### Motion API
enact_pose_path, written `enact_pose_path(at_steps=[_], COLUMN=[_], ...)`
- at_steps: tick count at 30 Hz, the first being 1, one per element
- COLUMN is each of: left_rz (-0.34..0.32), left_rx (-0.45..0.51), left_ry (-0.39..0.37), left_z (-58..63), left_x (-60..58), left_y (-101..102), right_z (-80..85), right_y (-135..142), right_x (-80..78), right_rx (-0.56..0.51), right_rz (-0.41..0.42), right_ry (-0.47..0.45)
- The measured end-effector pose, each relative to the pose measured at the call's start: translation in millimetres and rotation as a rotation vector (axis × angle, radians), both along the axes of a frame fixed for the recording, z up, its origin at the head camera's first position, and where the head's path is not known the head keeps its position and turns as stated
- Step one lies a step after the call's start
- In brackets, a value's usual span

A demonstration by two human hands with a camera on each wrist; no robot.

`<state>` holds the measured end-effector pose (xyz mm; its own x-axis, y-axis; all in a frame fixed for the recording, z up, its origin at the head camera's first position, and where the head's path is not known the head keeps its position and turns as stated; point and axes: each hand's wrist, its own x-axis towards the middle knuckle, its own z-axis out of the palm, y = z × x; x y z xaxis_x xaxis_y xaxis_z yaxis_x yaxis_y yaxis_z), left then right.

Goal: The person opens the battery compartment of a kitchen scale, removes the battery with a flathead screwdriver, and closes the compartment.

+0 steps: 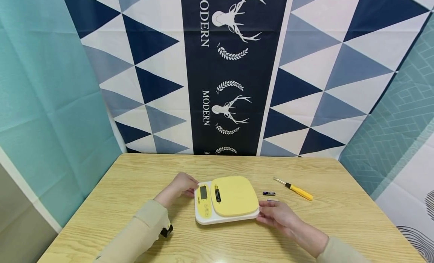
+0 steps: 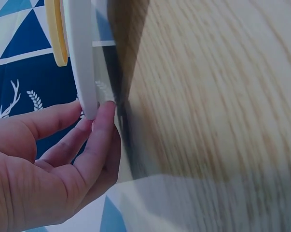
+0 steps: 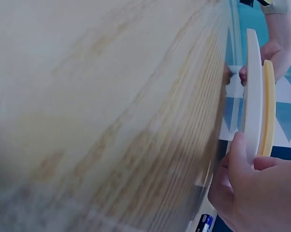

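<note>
A kitchen scale (image 1: 237, 197) with a white body, a yellow platform and a small grey display (image 1: 203, 192) is between my two hands. My left hand (image 1: 183, 184) pinches its left edge; in the left wrist view the thumb is on top and the fingers (image 2: 103, 130) are under the white rim. The right hand (image 1: 277, 214) grips the opposite edge near the front corner, fingers below it. Seen side-on in the right wrist view, the white base (image 3: 253, 92) is a little above the tabletop. The scale's underside is hidden in the head view.
Right of the scale lies a dark battery (image 1: 269, 193), with a second one (image 1: 272, 200) partly hidden by my right hand. A yellow-handled screwdriver (image 1: 300, 191) lies farther right on the wooden table (image 1: 149, 168). Patterned cloth (image 1: 227, 74) hangs behind the table.
</note>
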<state>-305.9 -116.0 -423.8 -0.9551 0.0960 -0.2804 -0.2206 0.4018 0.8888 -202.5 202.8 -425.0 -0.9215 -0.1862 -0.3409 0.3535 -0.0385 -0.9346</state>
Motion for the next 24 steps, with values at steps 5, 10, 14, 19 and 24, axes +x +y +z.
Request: enact_pose_path(at_steps=[5, 10, 14, 19, 24], left_rz=[0.002, 0.009, 0.007, -0.011, -0.029], left_rx=[0.035, 0.04, 0.048, 0.044, 0.025], left_ry=[-0.001, -0.007, -0.012, -0.003, 0.006], left_z=[6.0, 10.7, 13.7, 17.3, 19.4], left_x=[1.6, 3.2, 3.8, 6.3, 9.9], left_y=[-2.0, -4.6, -6.4, -8.2, -9.6], right_z=[2.3, 5.4, 8.6, 12.3, 15.5], right_y=[1.3, 3.2, 5.9, 10.2, 15.2], right_x=[-2.5, -4.6, -6.6, -11.0, -18.3], right_rx=[0.005, -0.013, -0.028, -0.023, -0.033], right_rz=[-0.006, 0.025, 0.056, 0.091, 0.118], right_ry=[0.017, 0.025, 0.027, 0.028, 0.037])
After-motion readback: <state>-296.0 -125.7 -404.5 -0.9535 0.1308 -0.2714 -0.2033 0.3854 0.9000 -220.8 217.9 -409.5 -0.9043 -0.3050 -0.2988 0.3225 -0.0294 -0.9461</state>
